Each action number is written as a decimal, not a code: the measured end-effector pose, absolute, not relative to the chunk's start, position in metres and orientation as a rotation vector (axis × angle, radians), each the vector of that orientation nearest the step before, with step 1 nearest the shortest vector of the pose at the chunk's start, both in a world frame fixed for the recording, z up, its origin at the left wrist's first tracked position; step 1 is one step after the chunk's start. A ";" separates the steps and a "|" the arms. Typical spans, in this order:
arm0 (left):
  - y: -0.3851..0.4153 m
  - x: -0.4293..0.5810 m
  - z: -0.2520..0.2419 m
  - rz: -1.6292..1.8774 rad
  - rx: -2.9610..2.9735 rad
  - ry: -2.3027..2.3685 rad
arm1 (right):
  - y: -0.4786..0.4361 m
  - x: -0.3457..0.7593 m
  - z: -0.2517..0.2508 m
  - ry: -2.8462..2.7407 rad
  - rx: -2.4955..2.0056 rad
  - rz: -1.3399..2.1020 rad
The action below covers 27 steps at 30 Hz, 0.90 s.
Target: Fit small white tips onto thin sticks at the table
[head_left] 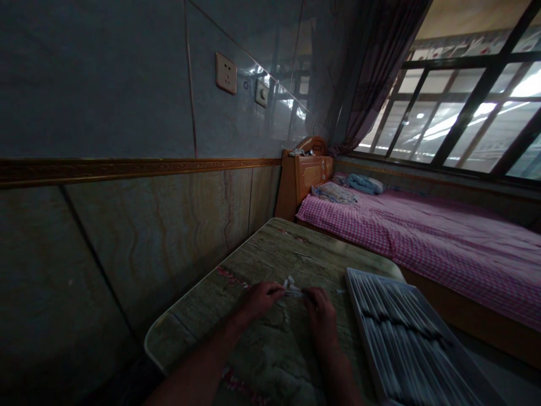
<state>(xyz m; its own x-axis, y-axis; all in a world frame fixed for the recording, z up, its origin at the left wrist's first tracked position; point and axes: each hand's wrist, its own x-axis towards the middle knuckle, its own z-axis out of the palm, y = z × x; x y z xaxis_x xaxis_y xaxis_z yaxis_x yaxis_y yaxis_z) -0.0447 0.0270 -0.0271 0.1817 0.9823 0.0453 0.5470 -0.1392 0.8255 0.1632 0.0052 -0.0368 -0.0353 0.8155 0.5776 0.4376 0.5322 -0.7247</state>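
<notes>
Over the middle of the table, my left hand (264, 295) and my right hand (320, 310) face each other with fingers pinched. Between their fingertips stretches a short, thin whitish piece (293, 292); each hand seems to grip one end. Its exact kind is too small and dim to make out. Just beyond it lie a few small white pieces (289, 281), close to the fingertips. To the right of my right hand sits a shallow white box (367, 344) filled with rows of long, thin pale sticks (397, 321), crossed by a dark band.
The marble-patterned table (253, 349) has rounded corners and stands near a tiled wall (190, 225). A bed (406, 225) with a pink checked cover and a wooden headboard (310, 169) lies beyond it. The box reaches the table's right edge.
</notes>
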 end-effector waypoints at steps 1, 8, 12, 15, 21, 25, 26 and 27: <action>0.027 -0.045 -0.027 0.811 1.779 1.449 | 0.006 0.163 -0.037 -1.650 -1.082 0.430; 0.026 -0.045 -0.023 0.803 1.760 1.428 | 0.008 0.167 -0.037 -1.579 -1.158 0.464; 0.025 -0.045 -0.023 0.802 1.808 1.447 | 0.008 0.167 -0.038 -1.613 -1.169 0.506; 0.024 -0.045 -0.020 0.782 1.838 1.442 | 0.008 0.165 -0.038 -1.636 -1.169 0.497; 0.022 -0.044 -0.018 0.766 1.845 1.462 | 0.005 0.162 -0.038 -1.708 -1.117 0.474; 0.022 -0.043 -0.023 0.819 1.845 1.406 | 0.003 0.157 -0.037 -1.662 -1.164 0.503; 0.021 -0.043 -0.023 0.826 1.851 1.405 | 0.002 0.155 -0.037 -1.636 -1.188 0.520; 0.020 -0.043 -0.023 0.832 1.860 1.415 | 0.002 0.153 -0.036 -1.602 -1.214 0.542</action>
<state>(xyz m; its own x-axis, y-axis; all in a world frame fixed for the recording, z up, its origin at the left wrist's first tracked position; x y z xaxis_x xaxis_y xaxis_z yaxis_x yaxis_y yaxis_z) -0.0427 0.0198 -0.0227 0.2164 0.9712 0.0996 0.5592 -0.2070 0.8028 0.1534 0.0019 -0.0359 0.0176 0.8952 0.4453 0.4412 0.3927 -0.8069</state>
